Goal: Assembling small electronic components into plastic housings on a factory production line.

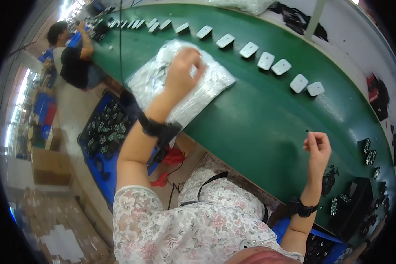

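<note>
- While the left hand (185,72) is hanging above the bag (218,83), its fingers are showing curled and blurred; cannot tell whether that grip is holding anything or touching the bag.
- Right hand (319,147) is gripping a tiny black piece (307,131) at its fingertips, closed on it, over the green tabletop (246,123) and well apart from the bag.
- Piece is looking easy to lose; a light, even pinch is probably serving best, since hard squeezing is risking a flick onto the tabletop.
- Bag is lying wrinkled on the tabletop, pale contents showing through; easing the slack aside before lifting anything is seeming wiser than tugging.
- Left band (160,132) is sitting close to the near side of the bag in this view; raising that wrist a little is likely preventing a snag.
- Loose pile (330,179) of small black bits is lying beside the right forearm; lifting the elbow is probably keeping the bits from scattering.
- White cases (265,60) are standing in a row along the far side; pushing the bag outward is risking a knock.
</note>
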A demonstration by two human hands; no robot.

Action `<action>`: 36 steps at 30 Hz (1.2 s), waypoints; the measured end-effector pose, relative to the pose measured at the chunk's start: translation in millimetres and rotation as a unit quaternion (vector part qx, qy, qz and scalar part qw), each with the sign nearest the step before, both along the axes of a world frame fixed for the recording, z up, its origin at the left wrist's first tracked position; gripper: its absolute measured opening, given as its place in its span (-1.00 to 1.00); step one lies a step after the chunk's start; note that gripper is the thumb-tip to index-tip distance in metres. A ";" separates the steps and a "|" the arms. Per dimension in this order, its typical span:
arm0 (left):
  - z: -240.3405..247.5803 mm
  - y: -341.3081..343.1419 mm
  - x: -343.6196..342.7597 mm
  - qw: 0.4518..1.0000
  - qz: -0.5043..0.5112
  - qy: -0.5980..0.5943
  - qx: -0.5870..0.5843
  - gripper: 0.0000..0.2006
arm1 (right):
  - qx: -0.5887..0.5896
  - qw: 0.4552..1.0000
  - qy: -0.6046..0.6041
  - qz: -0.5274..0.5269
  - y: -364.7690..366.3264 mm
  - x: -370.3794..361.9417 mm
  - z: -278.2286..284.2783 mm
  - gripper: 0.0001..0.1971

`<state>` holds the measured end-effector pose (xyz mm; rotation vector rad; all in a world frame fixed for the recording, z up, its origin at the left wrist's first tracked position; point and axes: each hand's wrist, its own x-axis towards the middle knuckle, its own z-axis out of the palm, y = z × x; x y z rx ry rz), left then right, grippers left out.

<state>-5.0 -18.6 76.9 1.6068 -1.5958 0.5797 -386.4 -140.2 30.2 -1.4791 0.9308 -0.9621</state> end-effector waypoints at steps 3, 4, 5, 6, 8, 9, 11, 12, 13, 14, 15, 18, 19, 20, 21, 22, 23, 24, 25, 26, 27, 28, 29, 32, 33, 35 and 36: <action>-26.6 -36.3 -89.4 0.996 -0.087 -0.019 0.008 -0.88 | 0.025 0.998 -0.058 0.011 0.6 16.3 -2.4 -0.89; -38.5 -52.6 -114.8 0.992 -0.119 -0.049 0.008 -0.88 | 0.048 0.995 -0.087 -0.005 0.0 24.0 0.2 -0.89; -40.9 -61.4 -149.7 0.986 -0.147 -0.079 0.024 -0.87 | 0.059 0.990 -0.123 -0.033 5.1 19.6 5.1 -0.89; -45.3 -66.7 -173.7 0.980 -0.163 -0.103 0.050 -0.87 | 0.053 0.989 -0.126 -0.052 4.4 24.6 7.1 -0.89; -53.9 -79.6 -212.8 0.975 -0.191 -0.103 0.048 -0.85 | 0.083 0.977 -0.177 -0.084 -4.4 30.3 6.3 -0.90; -53.8 -85.0 -227.0 0.973 -0.202 -0.109 0.027 -0.86 | 0.011 0.985 -0.147 -0.085 -13.4 28.3 -6.7 -0.91; -54.8 -88.0 -241.8 0.969 -0.231 -0.075 0.031 -0.86 | -0.034 0.988 -0.124 -0.088 -24.2 21.5 -20.6 -0.93; -56.7 -90.5 -247.1 0.970 -0.235 -0.041 0.041 -0.86 | -0.042 0.983 -0.152 -0.096 -23.6 20.2 -16.5 -0.93; -60.3 -93.3 -253.1 0.972 -0.232 -0.033 0.030 -0.86 | -0.008 0.979 -0.183 -0.090 -26.1 15.1 -19.5 -0.93; -64.2 -95.0 -259.0 0.969 -0.243 -0.033 0.023 -0.86 | 0.024 0.973 -0.214 -0.080 -28.8 10.4 -25.4 -0.92; -68.5 -93.6 -262.0 0.966 -0.257 -0.031 0.023 -0.84 | 0.065 0.970 -0.221 -0.080 -27.0 8.7 -30.3 -0.92; -70.2 -92.4 -262.8 0.958 -0.282 -0.015 0.046 -0.81 | 0.093 0.970 -0.210 -0.083 -26.6 4.8 -33.2 -0.92; -63.2 -91.4 -261.7 0.952 -0.302 0.025 0.042 -0.80 | 0.064 0.970 -0.208 -0.107 -29.0 3.7 -35.2 -0.92; -59.2 -91.5 -260.4 0.944 -0.321 0.065 0.039 -0.78 | 0.036 0.969 -0.205 -0.130 -30.8 2.9 -36.0 -0.92; -59.5 -91.2 -258.5 0.943 -0.325 0.065 0.037 -0.78 | 0.044 0.966 -0.215 -0.134 -27.7 3.6 -26.9 -0.93; -60.5 -90.6 -257.0 0.954 -0.274 0.120 0.029 -0.78 | 0.041 0.966 -0.215 -0.137 -28.1 4.9 -26.8 -0.93; -61.7 -90.5 -254.9 0.959 -0.223 0.175 0.021 -0.78 | 0.010 0.968 -0.212 -0.131 -28.5 5.7 -27.3 -0.93; -62.8 -90.3 -250.3 0.958 -0.227 0.175 0.021 -0.78 | -0.021 0.969 -0.210 -0.124 -27.5 7.0 -27.7 -0.93; -64.9 -90.4 -244.9 0.848 -0.288 0.405 0.182 -0.77 | -0.039 0.972 -0.203 -0.110 -23.3 8.5 -25.6 -0.92; -67.6 -90.8 -243.0 0.658 -0.321 0.596 0.329 -0.76 | -0.049 0.974 -0.204 -0.090 -20.6 9.3 -31.1 -0.90; -70.7 -91.2 -245.5 0.669 -0.320 0.604 0.291 -0.82 | -0.058 0.979 -0.175 -0.091 -16.7 10.7 -28.9 -0.91; -71.6 -92.6 -243.5 0.668 -0.322 0.603 0.293 -0.82 | -0.067 0.983 -0.145 -0.092 -13.5 10.9 -25.4 -0.91; -70.9 -94.5 -239.5 0.707 -0.303 0.577 0.275 -0.82 | -0.067 0.983 -0.144 -0.095 -14.0 10.6 -23.0 -0.91; -63.0 -98.6 -232.9 0.759 -0.253 0.547 0.247 -0.86 | -0.330 0.922 0.071 -0.189 -16.6 6.8 -18.0 -0.93; -64.6 -100.1 -231.7 0.772 -0.267 0.535 0.216 -0.87 | -0.293 0.942 0.051 -0.156 -15.8 7.4 -16.2 -0.93; -66.2 -100.5 -231.7 0.802 -0.283 0.496 0.177 -0.88 | -0.255 0.958 0.032 -0.125 -15.6 6.4 -15.1 -0.93; -65.8 -100.5 -231.0 0.800 -0.285 0.497 0.178 -0.88 | -0.225 0.968 0.036 -0.106 -15.5 5.7 -15.3 -0.93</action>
